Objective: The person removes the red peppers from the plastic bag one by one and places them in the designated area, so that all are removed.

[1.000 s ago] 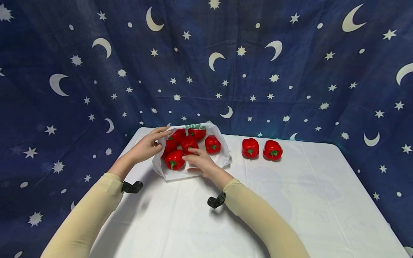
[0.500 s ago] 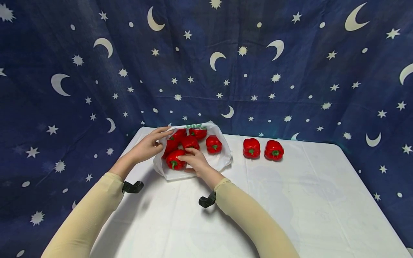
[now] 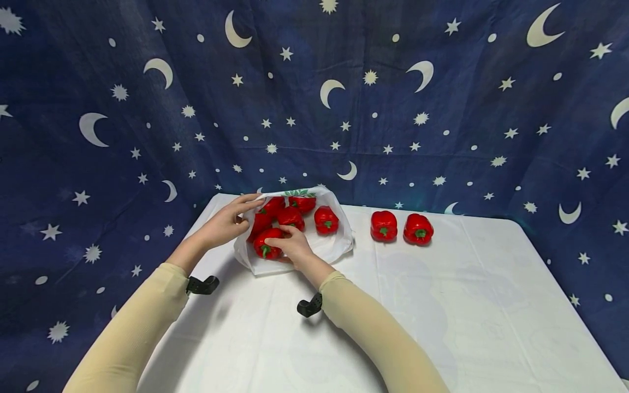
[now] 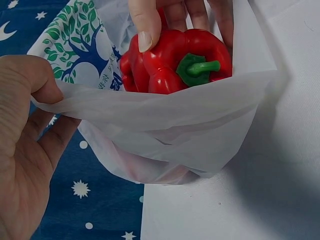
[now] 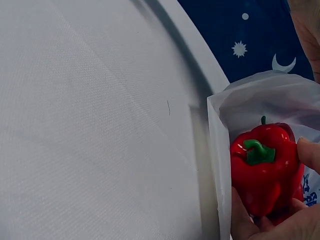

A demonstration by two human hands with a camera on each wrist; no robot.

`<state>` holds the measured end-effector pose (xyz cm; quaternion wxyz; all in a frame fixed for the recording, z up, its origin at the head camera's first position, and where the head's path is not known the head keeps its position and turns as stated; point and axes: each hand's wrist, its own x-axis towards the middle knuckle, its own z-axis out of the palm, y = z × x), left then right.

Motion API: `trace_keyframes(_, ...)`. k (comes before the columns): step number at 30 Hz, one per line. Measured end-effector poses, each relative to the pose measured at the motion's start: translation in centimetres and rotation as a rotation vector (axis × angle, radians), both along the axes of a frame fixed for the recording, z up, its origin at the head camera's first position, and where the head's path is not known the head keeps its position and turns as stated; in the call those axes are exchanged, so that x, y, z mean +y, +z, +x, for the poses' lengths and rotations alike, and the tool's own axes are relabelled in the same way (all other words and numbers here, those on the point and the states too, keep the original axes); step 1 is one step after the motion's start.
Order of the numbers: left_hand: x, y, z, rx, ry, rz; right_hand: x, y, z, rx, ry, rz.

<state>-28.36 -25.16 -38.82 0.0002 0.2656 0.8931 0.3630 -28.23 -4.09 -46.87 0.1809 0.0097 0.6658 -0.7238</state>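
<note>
A white plastic bag point(image 3: 340, 240) with a green and blue tree print lies on the table, its mouth spread toward me, with several red bell peppers inside. My left hand point(image 3: 222, 222) pinches the bag's left rim between thumb and fingers, plainly seen in the left wrist view. Inside the mouth, my right hand point(image 3: 296, 250) grips the front bell pepper point(image 4: 167, 65), thumb on one side and fingers around the other. The green stem of this bell pepper point(image 5: 270, 172) points toward the bag's opening. Part of the right fingers is hidden behind the bell pepper.
Two more red bell peppers, one on the left point(image 3: 383, 226) and one on the right point(image 3: 418, 229), stand on the white table point(image 3: 491, 305) right of the bag. A dark blue curtain point(image 3: 442, 109) with moons and stars hangs behind the table.
My right hand has moved left and farther into the bag, from beside the front bell pepper to a grip on it. My left hand has stayed at the rim.
</note>
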Motion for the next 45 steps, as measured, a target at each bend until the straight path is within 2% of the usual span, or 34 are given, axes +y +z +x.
trace_keyframes(11, 0.2, 0.1, 0.0, -0.009, 0.01, -0.013, -0.1, -0.1, 0.0, 0.047, -0.015, 0.037)
trace_keyframes(23, 0.2, 0.1, -0.1, -0.005, 0.008, -0.016, 1.7, 0.5, -0.4, 0.03, 0.133, 0.161)
trace_keyframes(30, 0.2, 0.1, -0.1, -0.009, 0.012, -0.018, 2.3, 0.7, -0.5, -0.016, 0.187, 0.133)
trace_keyframes(45, 0.2, 0.1, 0.0, -0.01, 0.008, -0.015, 2.1, 0.5, -0.6, -0.019, 0.22, 0.111)
